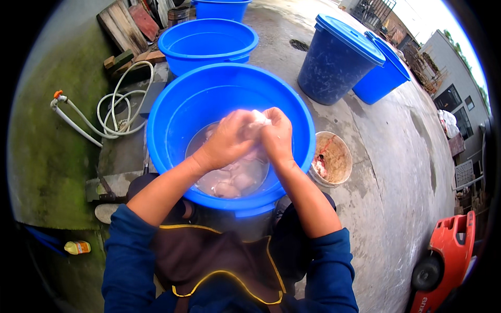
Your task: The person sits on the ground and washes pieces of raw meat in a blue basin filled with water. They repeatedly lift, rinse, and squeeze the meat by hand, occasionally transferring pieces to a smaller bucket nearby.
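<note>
Above a big round blue tub [167, 167], my two hands are close together. My left hand [229, 138] is curled around one side of a pale, wet piece of meat [259, 118], slightly blurred. From the other side, my right hand [277, 136] pinches the same whitish piece; most of it is hidden by the fingers, so its exact kind does not show. Below, in the tub, several pale pink, rounded pieces of meat [235, 180] lie in cloudy water.
Right of the tub stands a white bucket [342, 180] with brownish, reddish matter. Another blue tub [209, 41] is beyond mine, and a lidded blue barrel [334, 65] is farther right. A coiled pale hose [112, 112] is at left; a red pallet truck [449, 255] sits lower right.
</note>
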A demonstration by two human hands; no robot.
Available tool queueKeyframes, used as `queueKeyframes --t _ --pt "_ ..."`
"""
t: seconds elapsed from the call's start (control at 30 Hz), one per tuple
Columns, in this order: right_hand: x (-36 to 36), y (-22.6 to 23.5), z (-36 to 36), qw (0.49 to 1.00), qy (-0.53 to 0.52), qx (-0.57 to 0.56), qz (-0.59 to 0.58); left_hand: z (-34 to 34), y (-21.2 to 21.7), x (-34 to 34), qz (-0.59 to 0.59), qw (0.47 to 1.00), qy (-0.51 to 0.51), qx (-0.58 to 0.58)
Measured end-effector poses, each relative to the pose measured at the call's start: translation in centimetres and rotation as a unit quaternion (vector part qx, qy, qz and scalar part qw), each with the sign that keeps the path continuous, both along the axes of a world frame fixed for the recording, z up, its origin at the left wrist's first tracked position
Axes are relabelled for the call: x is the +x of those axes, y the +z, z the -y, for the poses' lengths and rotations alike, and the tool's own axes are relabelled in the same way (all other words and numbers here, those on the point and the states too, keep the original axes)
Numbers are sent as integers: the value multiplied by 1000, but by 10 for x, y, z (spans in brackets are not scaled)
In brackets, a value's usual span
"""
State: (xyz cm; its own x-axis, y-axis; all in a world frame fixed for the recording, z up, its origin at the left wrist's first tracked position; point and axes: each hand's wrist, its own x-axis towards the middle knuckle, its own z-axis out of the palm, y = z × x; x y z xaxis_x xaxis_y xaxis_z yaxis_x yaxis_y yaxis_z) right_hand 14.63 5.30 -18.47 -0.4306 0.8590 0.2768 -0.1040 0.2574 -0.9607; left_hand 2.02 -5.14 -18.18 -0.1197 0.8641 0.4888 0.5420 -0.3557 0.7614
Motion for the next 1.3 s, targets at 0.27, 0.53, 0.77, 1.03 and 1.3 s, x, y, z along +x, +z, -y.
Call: queueKeyframes --t 0.27,0.53,0.77,1.03,1.3 --pt "2 -3 -8 979 98 -115 137 -10 -18 -2 -33 995 93 -3" --pt "4 11 4 960 176 -204 75 -19 -32 -11 101 982 152 -37" --pt "-5 -7 13 976 141 108 125 -32 -46 -28 227 946 192 -132" --pt "-21 -17 11 962 28 230 146 -35 -57 -26 121 969 196 -90" --pt "-29 -30 -7 956 -45 143 254 -30 -66 -12 -5 975 208 -81"
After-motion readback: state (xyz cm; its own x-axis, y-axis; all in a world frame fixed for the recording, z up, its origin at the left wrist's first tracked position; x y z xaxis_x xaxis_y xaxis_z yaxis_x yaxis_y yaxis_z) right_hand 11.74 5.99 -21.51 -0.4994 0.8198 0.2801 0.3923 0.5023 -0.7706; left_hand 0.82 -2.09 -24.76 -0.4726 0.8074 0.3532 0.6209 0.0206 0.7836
